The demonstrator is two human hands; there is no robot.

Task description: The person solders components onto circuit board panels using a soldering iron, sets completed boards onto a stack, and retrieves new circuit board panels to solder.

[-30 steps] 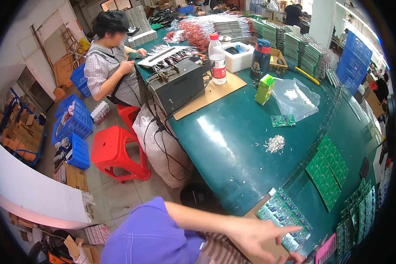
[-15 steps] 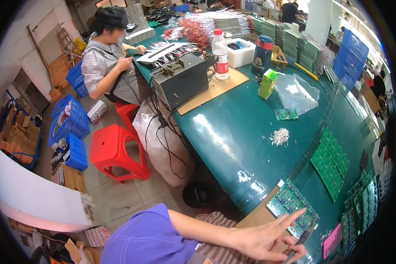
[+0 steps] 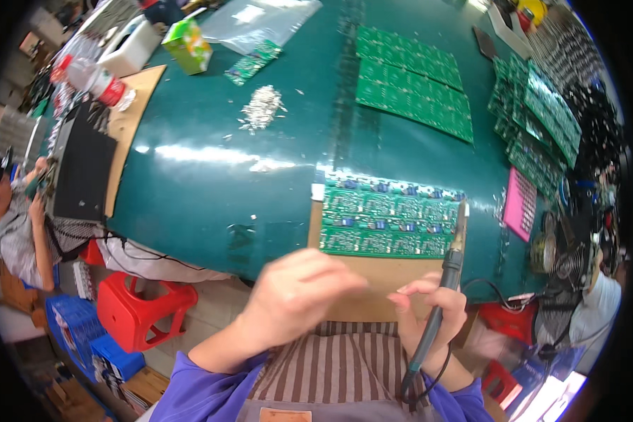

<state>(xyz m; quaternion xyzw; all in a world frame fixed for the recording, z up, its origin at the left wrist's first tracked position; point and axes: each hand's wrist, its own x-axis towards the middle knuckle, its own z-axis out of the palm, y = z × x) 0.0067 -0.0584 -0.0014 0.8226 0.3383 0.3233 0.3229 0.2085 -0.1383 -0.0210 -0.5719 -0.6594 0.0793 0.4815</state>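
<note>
The room is taken up by a wide green bench (image 3: 211,190), its top glossy enough to throw back the light. At its near edge a sheet of cardboard (image 3: 380,281) is laid flat. Farther off, two bare green panels (image 3: 415,102) are set side by side, thin and probably light and stiff.

On the cardboard, in front of the person, lies the board (image 3: 394,218), covered with rows of small parts, some of them dark blue. It is judged to be light and rigid, but easily harmed: parts could be knocked or bent if the face were pressed. It is best taken by the bare rims at two opposite sides, with the middle left untouched.

An iron (image 3: 430,329) is held slantwise, its metal end reaching to the board's right edge; whether the board is touched cannot be told. The iron should feel light and firm, with the soft cord (image 3: 404,394) likely to tug a little. It is to be gripped only by the dark handle, since the metal end may be hot.

The handle is grasped by the fingers of the right hand (image 3: 448,308), with the thumb and forefinger held away from it. The left hand (image 3: 295,292) is raised near the board's lower left corner; its fingers are blurred by motion, and whether anything small is pinched there cannot be told.

Smallest of all, a heap of white bits (image 3: 262,109) is left loose on the bench, apparently weightless and easily scattered.
</note>
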